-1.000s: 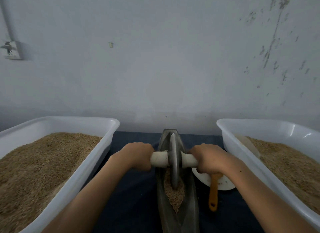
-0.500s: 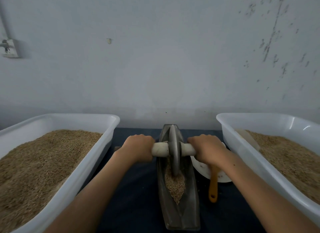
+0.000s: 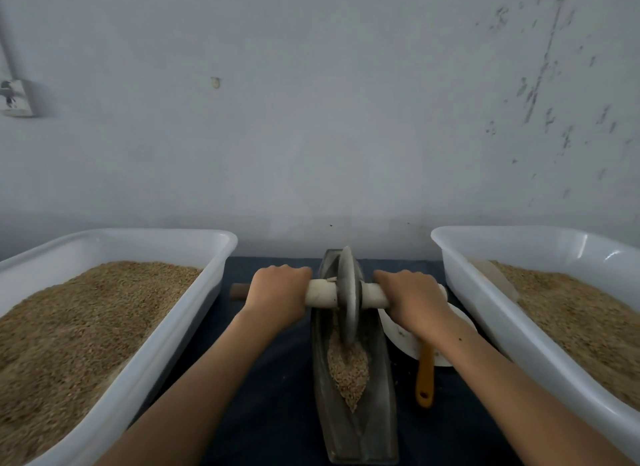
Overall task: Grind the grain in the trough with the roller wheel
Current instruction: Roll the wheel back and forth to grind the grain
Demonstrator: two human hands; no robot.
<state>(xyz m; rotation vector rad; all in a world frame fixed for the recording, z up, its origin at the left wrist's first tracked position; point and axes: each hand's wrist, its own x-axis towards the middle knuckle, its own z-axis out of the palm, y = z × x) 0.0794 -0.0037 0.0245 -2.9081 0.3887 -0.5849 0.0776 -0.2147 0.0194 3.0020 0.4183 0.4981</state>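
Head view: 2 hands (image 3: 277,294) (image 3: 412,299) grip the roller wheel (image 3: 347,292) over grain (image 3: 348,372) in the trough (image 3: 375,396).

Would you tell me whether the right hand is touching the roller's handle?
Touching: the head view shows the right hand curled around the roller's handle.

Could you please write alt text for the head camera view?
Both hands, left hand and right hand, grip the axle of a roller wheel standing in a metal trough of grain, between two grain-filled white tubs.
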